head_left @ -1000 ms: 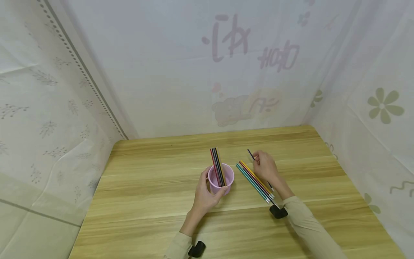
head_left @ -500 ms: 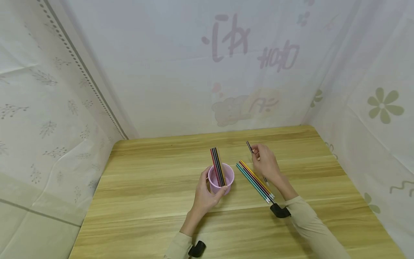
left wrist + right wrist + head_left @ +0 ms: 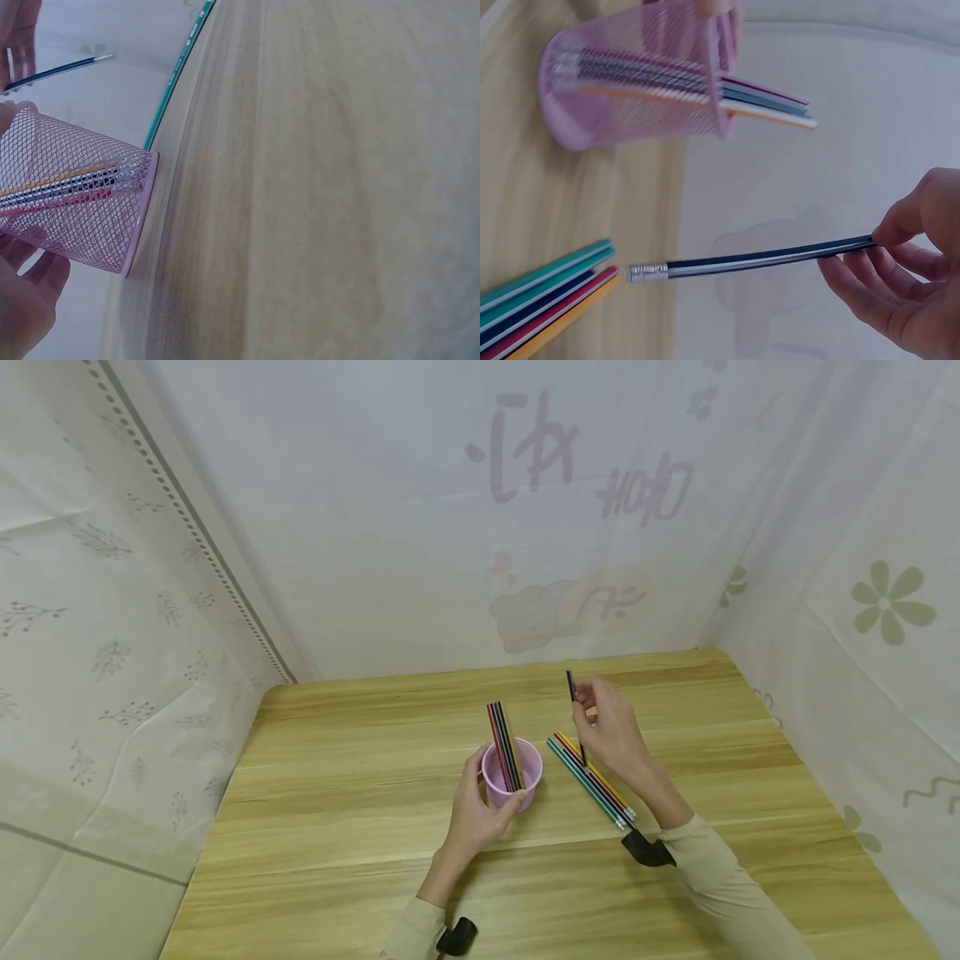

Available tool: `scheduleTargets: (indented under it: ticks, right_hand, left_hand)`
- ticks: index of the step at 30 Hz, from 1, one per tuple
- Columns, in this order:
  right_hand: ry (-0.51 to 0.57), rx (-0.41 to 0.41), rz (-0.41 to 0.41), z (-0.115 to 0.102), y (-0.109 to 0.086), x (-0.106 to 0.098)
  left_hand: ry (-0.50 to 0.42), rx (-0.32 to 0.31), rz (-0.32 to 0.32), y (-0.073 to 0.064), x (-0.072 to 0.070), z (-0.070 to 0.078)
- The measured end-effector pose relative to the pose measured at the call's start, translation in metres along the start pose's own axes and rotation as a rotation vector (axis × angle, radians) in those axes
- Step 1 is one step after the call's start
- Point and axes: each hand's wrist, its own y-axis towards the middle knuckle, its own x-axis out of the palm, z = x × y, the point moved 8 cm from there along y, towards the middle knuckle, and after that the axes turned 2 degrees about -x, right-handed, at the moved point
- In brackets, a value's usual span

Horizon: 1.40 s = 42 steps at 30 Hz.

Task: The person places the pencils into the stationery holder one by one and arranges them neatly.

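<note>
A pink mesh pen cup stands upright on the table, with several pencils leaning inside it. My left hand grips the cup around its side, thumb near the front rim. To the right of the cup, my right hand pinches a dark striped pencil near its upper end. That pencil hangs nearly upright, its metal-capped eraser end down, above a loose bundle of pencils. Green, dark, red and yellow ones lie side by side in the bundle.
The wood-grain table ends at a pale printed cloth behind it, and similar cloth hangs on both sides. Black wrist devices sit at both sleeves.
My right hand has lifted the dark pencil up and away from me, beside the bundle, and turned it from slanting to nearly upright. The left hand and cup have stayed put.
</note>
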Motion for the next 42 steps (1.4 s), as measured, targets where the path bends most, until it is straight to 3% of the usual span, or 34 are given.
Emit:
scheduleTargets:
  ticks: [6, 12, 20, 28, 42]
  right_hand:
    - [0.083, -0.031, 0.028, -0.024, 0.001, -0.008]
    - [0.161, -0.113, 0.081, -0.047, 0.003, -0.017]
    - [0.305, -0.181, 0.136, -0.059, 0.005, -0.017]
    - [0.367, -0.229, 0.127, -0.063, 0.003, 0.000]
    - [0.407, -0.130, 0.015, -0.053, -0.003, 0.049]
  left_hand:
    - [0.005, 0.009, 0.000, 0.000, 0.000, 0.001]
    - [0.006, 0.016, 0.000, 0.000, 0.000, 0.002]
    - [0.012, 0.014, -0.008, 0.000, 0.000, 0.004]
    - [0.013, 0.042, -0.011, 0.000, -0.001, 0.006]
    - [0.003, 0.064, -0.017, 0.001, -0.001, 0.008]
